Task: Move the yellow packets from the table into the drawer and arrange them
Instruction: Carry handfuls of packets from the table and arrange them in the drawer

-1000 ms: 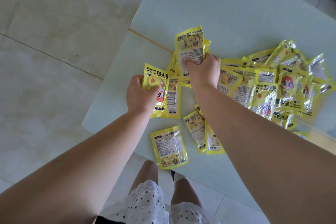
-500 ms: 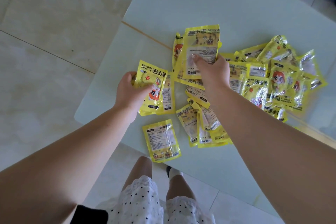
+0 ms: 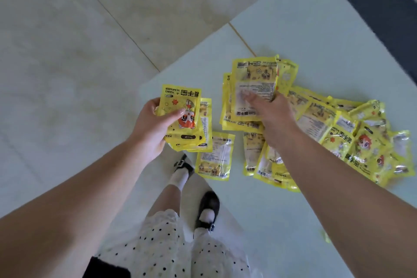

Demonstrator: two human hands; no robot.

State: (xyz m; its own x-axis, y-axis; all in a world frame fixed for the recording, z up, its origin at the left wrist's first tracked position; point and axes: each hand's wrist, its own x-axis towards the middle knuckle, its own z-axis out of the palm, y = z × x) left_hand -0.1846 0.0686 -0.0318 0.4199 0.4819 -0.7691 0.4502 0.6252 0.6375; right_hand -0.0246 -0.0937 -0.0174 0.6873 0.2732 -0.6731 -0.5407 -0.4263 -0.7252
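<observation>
Left hand [image 3: 153, 126] at frame centre gripping a small stack of glossy yellow foil packets [image 3: 185, 117], right hand [image 3: 274, 117] clutching a thicker yellow packet bundle [image 3: 252, 90], loose yellow packets [image 3: 361, 137] heaped centre right on pale glass table [image 3: 316, 29], one packet [image 3: 214, 156] lying apart between the arms

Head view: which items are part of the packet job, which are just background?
Job:
- left hand, gripping a small stack of packets
- right hand, gripping a bigger stack
- loose yellow packets on the table

Background:
- tiled floor
- black shoes
- dotted skirt

No drawer in view.
</observation>
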